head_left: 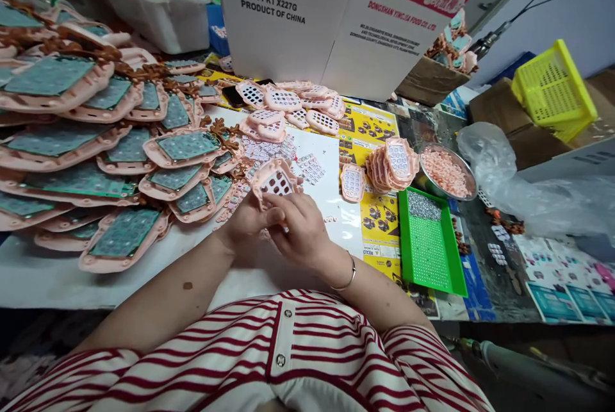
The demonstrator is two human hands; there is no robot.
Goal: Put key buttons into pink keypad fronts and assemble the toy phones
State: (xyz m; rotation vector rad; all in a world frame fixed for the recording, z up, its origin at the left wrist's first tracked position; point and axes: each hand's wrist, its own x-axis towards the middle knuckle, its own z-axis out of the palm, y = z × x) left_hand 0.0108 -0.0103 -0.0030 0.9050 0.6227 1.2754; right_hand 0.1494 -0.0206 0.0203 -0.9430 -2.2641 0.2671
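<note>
In front of my chest, my left hand (244, 223) grips a pink plastic casing (277, 178) with rows of dark square holes, tilted toward me. My right hand (302, 226) is against its near edge, fingers curled and drawn together; whatever they pinch is hidden or too small to name. Just beyond the casing, small printed button pieces (310, 168) lie on the white board (328, 154). Farther back is a pile of pink casings with open holes (283, 100). To the right, a stack of casings (391, 162) shows pale keys filling the holes, and a single one (353, 182) lies beside it.
Pink casings with green circuit boards (122, 232) are heaped at left. At right are a metal bowl of small pink parts (444, 172) and a green tray (432, 255) with silvery bits. A white carton (288, 27) stands behind; a yellow basket (552, 88) sits far right.
</note>
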